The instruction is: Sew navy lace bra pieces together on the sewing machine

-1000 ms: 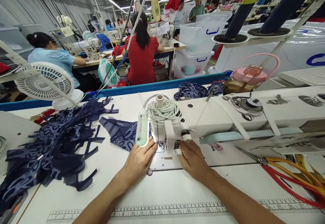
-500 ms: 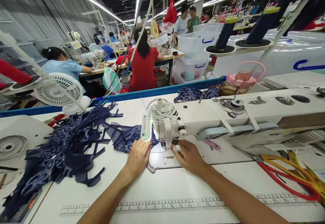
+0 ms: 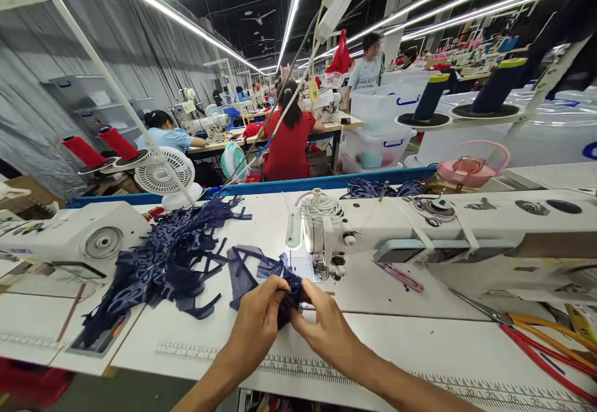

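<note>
Between both hands is a bunched navy patterned fabric piece point(image 3: 293, 282), just in front of the sewing machine point(image 3: 333, 228). My left hand point(image 3: 257, 313) pinches its left side, fingers closed. From the right, my right hand point(image 3: 326, 325) grips the same cloth between thumb and fingers. A sheer part of the fabric trails leftward over the table. The machine's needle area point(image 3: 321, 269) lies just behind the hands, apart from the cloth they hold. Further left spreads a heap of navy fabric pieces point(image 3: 163, 256) with loose straps.
Scissors with red and orange handles point(image 3: 527, 331) lie at the right, near small pink-handled snips point(image 3: 403, 278). A printed ruler point(image 3: 321, 371) runs along the table front. A white fan point(image 3: 164, 172) and navy thread cones point(image 3: 431, 98) stand behind. People sit at machines beyond.
Both hands have drawn the fabric from under the machine's needle area toward me and now hold it bunched together. The camera view has shifted to the left.
</note>
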Tool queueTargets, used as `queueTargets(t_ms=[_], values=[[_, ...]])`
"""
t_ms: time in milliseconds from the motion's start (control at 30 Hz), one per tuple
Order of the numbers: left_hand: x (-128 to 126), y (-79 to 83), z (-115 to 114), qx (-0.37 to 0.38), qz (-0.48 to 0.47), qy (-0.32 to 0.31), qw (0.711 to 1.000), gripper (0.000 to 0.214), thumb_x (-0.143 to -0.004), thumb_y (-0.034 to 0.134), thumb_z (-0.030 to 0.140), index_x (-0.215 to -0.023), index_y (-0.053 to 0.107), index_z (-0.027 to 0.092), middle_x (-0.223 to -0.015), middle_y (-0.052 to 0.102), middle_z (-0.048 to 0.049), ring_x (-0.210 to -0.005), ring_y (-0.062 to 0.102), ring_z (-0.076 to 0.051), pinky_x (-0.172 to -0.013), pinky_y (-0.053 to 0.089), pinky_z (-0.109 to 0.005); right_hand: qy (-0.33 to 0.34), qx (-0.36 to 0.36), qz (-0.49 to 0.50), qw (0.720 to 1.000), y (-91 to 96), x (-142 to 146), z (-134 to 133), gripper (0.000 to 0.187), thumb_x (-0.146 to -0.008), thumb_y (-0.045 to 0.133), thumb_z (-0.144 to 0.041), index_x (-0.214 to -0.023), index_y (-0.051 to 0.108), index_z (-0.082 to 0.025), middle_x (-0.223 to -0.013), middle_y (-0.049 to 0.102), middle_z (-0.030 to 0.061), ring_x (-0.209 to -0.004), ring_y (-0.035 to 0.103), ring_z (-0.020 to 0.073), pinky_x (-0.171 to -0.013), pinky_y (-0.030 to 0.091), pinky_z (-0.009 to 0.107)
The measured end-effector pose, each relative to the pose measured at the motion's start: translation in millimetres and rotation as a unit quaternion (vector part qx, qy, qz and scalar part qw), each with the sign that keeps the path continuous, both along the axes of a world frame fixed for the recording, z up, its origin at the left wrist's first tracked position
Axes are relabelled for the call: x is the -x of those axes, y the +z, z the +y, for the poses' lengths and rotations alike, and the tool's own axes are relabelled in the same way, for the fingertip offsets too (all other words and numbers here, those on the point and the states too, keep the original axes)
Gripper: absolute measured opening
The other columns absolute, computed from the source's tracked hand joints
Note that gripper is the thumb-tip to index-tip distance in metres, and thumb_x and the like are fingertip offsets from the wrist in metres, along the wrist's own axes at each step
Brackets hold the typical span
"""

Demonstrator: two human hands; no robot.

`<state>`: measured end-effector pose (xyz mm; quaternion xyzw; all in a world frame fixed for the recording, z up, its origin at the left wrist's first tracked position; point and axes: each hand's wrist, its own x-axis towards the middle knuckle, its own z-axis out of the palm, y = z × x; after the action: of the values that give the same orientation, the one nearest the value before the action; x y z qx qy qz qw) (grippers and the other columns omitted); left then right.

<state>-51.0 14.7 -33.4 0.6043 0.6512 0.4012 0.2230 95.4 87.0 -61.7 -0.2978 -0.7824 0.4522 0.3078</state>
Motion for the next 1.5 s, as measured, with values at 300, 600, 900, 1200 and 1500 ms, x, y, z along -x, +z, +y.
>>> queueTargets(t_ms=[300, 600, 900, 1200, 1500], values=[[-2, 24.4, 0, 0.226, -0.308, -0.098, 0.919, 0.042, -0.081, 0.064, 0.057, -0.087, 0.063, 0.016, -0.076, 0.053, 0.0002, -0.069, 0.045, -0.011, -0.062, 0.033, -0.020, 0.075, 0.246, -0.067, 0.964, 46.1, -69, 21, 0.015, -0.077, 0.046, -0.025, -0.076, 0.060, -0.020, -0.077, 0.058, 0.0008, -0.076, 0.054, 0.0174, -0.067, 0.043, 0.026], [-23, -11.7, 16, 0.263, -0.345, -0.103, 0.895, 0.039, -0.074, 0.073, 0.051, -0.085, 0.063, 0.014, -0.069, 0.050, 0.0022, -0.062, 0.045, -0.010, -0.056, 0.032, -0.020, 0.126, 0.213, -0.152, 0.957, 34.9, -81, 31, 0.040, -0.079, 0.066, -0.047, -0.114, 0.065, -0.027, -0.114, 0.062, 0.0025, -0.103, 0.054, 0.0234, -0.082, 0.042, 0.029], [-22, -9.4, 12, 0.257, -0.373, -0.109, 0.885, 0.038, -0.074, 0.074, 0.046, -0.090, 0.062, 0.014, -0.071, 0.049, 0.0026, -0.064, 0.043, -0.009, -0.060, 0.033, -0.020, 0.076, 0.343, -0.038, 0.935, 15.0, -77, 29, 0.032, -0.072, 0.074, -0.043, -0.091, 0.068, -0.018, -0.091, 0.060, 0.0024, -0.092, 0.052, 0.0198, -0.082, 0.041, 0.029], [-2, 16.4, -4, -0.068, 0.135, -0.058, 0.987, 0.013, -0.088, 0.054, 0.021, -0.091, 0.067, 0.022, -0.066, 0.053, 0.0014, -0.059, 0.043, -0.012, -0.058, 0.031, -0.024, 0.050, -0.017, -0.113, 0.992, 54.5, -60, -8, 0.012, -0.091, 0.050, -0.027, -0.087, 0.059, -0.021, -0.077, 0.059, 0.0007, -0.071, 0.054, 0.0164, -0.064, 0.043, 0.028], [23, -6.4, -51, -0.153, -0.055, 0.066, 0.984, 0.010, -0.094, 0.045, 0.015, -0.091, 0.053, 0.021, -0.085, 0.053, -0.0017, -0.078, 0.051, -0.014, -0.071, 0.041, -0.025, 0.152, -0.306, 0.010, 0.940, 59.4, -21, -32, 0.021, -0.093, 0.055, -0.023, -0.114, 0.058, -0.025, -0.101, 0.066, 0.0071, -0.090, 0.061, 0.0201, -0.080, 0.050, 0.034]])
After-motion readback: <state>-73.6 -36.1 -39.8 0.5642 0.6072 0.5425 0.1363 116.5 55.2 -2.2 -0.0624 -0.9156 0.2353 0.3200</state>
